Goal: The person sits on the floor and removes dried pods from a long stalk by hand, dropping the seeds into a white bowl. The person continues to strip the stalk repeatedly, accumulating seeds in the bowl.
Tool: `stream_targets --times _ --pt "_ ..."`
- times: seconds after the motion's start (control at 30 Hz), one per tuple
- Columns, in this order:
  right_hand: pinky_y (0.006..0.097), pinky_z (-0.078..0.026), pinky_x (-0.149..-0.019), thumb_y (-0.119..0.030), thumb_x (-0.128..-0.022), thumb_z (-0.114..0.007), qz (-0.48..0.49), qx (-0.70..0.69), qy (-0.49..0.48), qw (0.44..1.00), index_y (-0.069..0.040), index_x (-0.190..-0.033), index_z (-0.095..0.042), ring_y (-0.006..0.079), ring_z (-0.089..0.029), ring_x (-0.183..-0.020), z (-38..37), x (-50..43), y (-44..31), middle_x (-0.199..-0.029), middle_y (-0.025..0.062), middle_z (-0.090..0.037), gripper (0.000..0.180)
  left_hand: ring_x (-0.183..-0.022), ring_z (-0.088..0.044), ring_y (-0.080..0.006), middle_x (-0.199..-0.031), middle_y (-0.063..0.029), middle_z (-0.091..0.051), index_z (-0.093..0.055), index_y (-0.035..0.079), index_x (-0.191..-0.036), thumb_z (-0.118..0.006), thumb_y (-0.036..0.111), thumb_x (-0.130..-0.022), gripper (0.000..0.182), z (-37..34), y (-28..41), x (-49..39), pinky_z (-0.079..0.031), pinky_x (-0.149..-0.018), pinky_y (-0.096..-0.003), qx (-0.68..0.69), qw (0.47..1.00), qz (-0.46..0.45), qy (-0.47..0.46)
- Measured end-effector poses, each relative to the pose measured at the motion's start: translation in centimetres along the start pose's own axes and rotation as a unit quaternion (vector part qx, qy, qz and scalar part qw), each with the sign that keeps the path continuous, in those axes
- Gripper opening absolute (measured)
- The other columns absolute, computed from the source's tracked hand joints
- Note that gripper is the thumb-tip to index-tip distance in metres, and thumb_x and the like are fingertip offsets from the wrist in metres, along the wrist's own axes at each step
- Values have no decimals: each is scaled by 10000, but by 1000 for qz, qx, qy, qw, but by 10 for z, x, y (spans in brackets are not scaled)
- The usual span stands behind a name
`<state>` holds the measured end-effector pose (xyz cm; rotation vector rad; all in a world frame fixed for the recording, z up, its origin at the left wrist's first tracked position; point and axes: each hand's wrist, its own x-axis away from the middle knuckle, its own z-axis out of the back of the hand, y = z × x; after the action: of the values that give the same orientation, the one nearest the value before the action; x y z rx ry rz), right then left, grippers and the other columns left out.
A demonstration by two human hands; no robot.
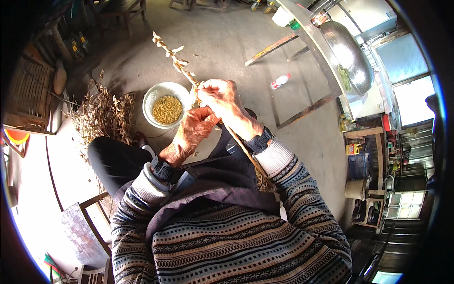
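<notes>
A dried bean stalk (184, 72) with several pale pods runs slantwise through my hands, its lower end passing under my right forearm. My right hand (221, 101) grips it around the middle. Just below, my left hand (193, 129) has thumb and fingers pinched together close to the right fingers; what lies between them is hidden. Beyond my left hand, a white mesh basket (146, 104) rests on the floor with a layer of yellow soybeans (167, 109) in it.
A heap of dried bean plants (106, 117) lies left of the basket. To the right, a plastic bottle (280, 81) lies on the concrete floor (216, 46) near a table frame (308, 110). A perforated metal basin (349, 53) sits on that table. A wooden chair (88, 220) stands at lower left.
</notes>
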<state>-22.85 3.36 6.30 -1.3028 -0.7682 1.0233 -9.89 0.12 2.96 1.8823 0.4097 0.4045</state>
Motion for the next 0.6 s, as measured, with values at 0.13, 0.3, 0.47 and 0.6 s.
stream_targets --times 0.13,0.3,0.47,0.6 --pt "212 -469 -606 -176 -912 -618 -60 -89 -2 994 17 -906 -657 48 -562 -698 8 19 -10 -807 9 -646 197 -522 -342 -13 -619 84 -444 -625 44 -851 -619 252 -916 217 14 -1 0 -266 -470 -171 84 994 32 -65" --pt "201 -456 -667 -202 -943 -584 -73 -144 -54 985 -28 -960 -649 34 -543 -760 17 23 -1 -841 -30 -609 186 -511 -360 -24 -652 66 -492 -634 49 -892 -600 205 -914 161 19 -12 -2 -275 -460 -187 195 980 12 -25" --pt "231 -485 -756 -271 -956 -545 -104 -79 -75 989 -47 -997 -652 82 -600 -835 35 30 14 -883 -2 -636 252 -517 -409 -38 -695 52 -535 -643 57 -926 -625 293 -894 239 27 -21 4 -322 -474 -191 138 989 -4 -55" --pt "256 -504 -797 -325 -967 -518 -124 -61 -104 985 -37 -1065 -638 114 -621 -900 54 32 17 -965 36 -657 326 -555 -440 -36 -711 49 -538 -638 56 -943 -637 324 -892 273 20 -26 6 -338 -499 -183 107 990 -43 -86"
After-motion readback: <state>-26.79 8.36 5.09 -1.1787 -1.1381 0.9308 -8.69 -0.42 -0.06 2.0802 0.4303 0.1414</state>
